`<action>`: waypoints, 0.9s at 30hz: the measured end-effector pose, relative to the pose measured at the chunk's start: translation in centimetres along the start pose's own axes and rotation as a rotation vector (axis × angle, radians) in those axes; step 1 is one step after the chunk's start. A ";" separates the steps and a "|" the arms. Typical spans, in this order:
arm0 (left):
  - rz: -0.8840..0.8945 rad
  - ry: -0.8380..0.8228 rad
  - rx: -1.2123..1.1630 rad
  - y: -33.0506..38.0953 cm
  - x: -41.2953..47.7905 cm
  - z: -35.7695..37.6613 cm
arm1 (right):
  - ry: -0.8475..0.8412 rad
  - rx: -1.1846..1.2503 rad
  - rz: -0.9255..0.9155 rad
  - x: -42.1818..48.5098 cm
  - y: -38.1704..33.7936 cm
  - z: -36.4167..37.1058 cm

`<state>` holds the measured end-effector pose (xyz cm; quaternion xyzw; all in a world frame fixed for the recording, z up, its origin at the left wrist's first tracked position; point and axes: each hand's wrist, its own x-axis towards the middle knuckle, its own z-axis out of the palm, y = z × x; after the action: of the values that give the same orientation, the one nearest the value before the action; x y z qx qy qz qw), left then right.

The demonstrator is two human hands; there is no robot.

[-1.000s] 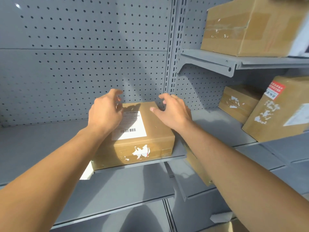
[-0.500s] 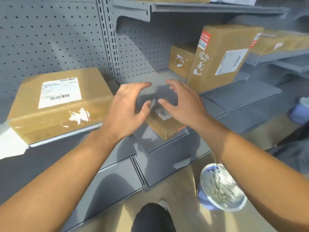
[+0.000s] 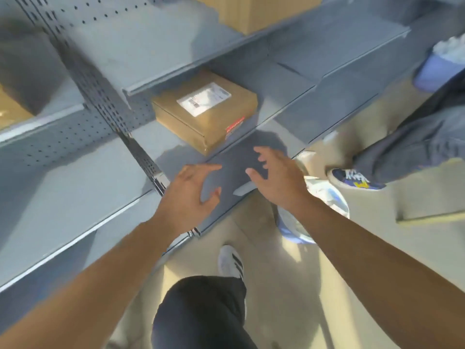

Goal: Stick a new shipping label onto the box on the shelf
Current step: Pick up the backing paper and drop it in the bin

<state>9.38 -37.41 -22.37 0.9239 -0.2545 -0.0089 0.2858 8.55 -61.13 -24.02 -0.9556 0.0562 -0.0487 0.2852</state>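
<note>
hands above a low shelf, box just beyond them

head view: box [image 3: 205,110] of brown cardboard sits on a low grey shelf [image 3: 289,96], tucked under the lip of the shelf above and turned so one corner faces the person. a white label [image 3: 203,98] lies flat on its top face, and a strip of red and white tape [image 3: 235,123] runs along its near right edge. the left hand [image 3: 192,197] is spread, fingers apart and slightly curled, holding nothing; it hangs over the front of the grey shelf below, nearer the camera than the box and a little to its left, not touching it. the right hand [image 3: 279,176] is likewise loose and empty, fingers fanned, just beside the left hand with a gap between the two thumbs; the box lies up and to the left of it, apart from the fingertips. a perforated upright post [image 3: 100,94] divides the shelving to the left of the box. below the right forearm a round blue bin [image 3: 312,205] stands on the pale floor. the person's dark trouser leg [image 3: 201,311] and a white striped shoe [image 3: 231,263] show at the bottom. another person's patterned shoe [image 3: 354,178] is at the right.
</note>
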 end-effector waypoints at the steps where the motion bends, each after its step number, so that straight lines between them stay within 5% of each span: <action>1: 0.014 -0.024 0.014 -0.8 0.1 1.4 | -0.039 -0.014 0.014 -0.2 1.3 1.7; 10: 0.044 -0.201 0.074 -8.0 3.3 12.3 | -0.202 -0.220 0.035 4.7 12.3 14.1; 22: 0.007 -0.136 0.079 -15.0 2.0 16.7 | -0.413 -0.614 -0.006 12.7 18.8 27.6; 27: -0.035 -0.125 0.064 -16.0 0.5 16.9 | -0.338 -0.733 -0.053 14.0 19.6 29.1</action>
<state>14.54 -35.15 -44.98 0.9345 -0.2556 -0.0637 0.2396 24.45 -63.61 -58.20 -0.9896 -0.0024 0.1252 -0.0707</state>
